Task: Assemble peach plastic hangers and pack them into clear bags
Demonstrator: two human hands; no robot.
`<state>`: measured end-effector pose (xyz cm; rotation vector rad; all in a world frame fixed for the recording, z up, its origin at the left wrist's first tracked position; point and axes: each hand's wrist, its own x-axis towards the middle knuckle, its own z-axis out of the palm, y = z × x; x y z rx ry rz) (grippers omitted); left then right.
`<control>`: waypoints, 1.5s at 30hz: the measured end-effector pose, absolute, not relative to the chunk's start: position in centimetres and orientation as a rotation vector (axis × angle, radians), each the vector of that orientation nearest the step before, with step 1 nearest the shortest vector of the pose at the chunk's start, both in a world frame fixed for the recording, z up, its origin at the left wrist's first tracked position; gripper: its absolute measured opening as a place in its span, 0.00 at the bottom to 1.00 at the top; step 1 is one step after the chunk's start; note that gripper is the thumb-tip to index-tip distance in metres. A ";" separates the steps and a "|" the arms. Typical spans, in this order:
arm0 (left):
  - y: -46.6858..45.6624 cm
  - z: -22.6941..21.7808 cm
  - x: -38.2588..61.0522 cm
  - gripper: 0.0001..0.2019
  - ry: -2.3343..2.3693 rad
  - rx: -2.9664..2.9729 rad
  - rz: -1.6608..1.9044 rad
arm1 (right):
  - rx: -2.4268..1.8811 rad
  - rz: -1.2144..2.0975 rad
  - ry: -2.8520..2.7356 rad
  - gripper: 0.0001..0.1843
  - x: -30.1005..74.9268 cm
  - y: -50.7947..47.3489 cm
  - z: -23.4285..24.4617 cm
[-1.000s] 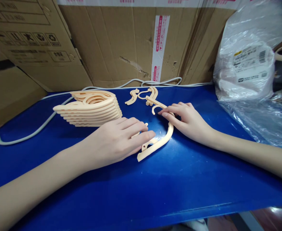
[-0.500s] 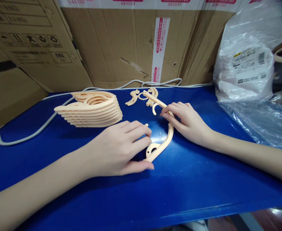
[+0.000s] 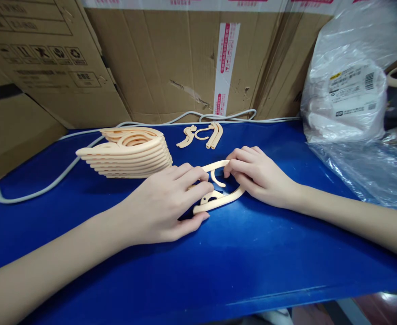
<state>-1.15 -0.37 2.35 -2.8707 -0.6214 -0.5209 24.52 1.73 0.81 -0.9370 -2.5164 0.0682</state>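
A cream plastic folding hanger (image 3: 220, 202) lies between my hands on the blue tabletop, its two curved arms folded toward each other and its hook (image 3: 218, 179) inside the loop. My left hand (image 3: 171, 203) grips the left end, thumb at the near arm and fingers over the top; they partly hide that end. Closed around the right-hand bend is my right hand (image 3: 259, 174), which covers the bend. Beside my left hand stands a stack of folded hangers (image 3: 134, 155). Behind the held one lie loose hanger pieces: small curved parts (image 3: 186, 136), a hook (image 3: 198, 136) and arms (image 3: 214, 136).
Cardboard boxes (image 3: 171, 49) wall off the back and left. A white cable (image 3: 49, 189) runs along the rear and left of the blue table (image 3: 219, 275). At the right, a clear plastic bag (image 3: 343, 104) holds white labelled items, its film spreading over the table.
The right-hand arm piece has swung down and left, bringing the hanger into a closed loop. My left hand has moved slightly left; the right fingers have moved onto the bend.
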 end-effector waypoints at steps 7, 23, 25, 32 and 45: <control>-0.6 2.5 -1.0 0.08 -0.614 -2.820 -0.509 | -0.855 0.072 -2.540 0.12 24.5 1.6 0.9; -0.9 2.3 -0.6 0.10 -0.542 -2.790 -0.455 | -0.561 0.205 -2.602 0.10 24.5 1.3 1.2; -1.0 2.2 -0.5 0.09 -0.520 -2.822 -0.476 | -0.549 0.283 -2.580 0.06 24.5 1.3 1.1; -2.0 2.4 -0.4 0.07 -0.430 -2.948 -0.485 | -0.726 0.318 -2.435 0.11 24.2 1.6 1.6; -3.0 3.1 -0.5 0.06 -0.414 -3.062 -0.382 | -0.798 0.104 -2.671 0.13 21.5 4.5 2.0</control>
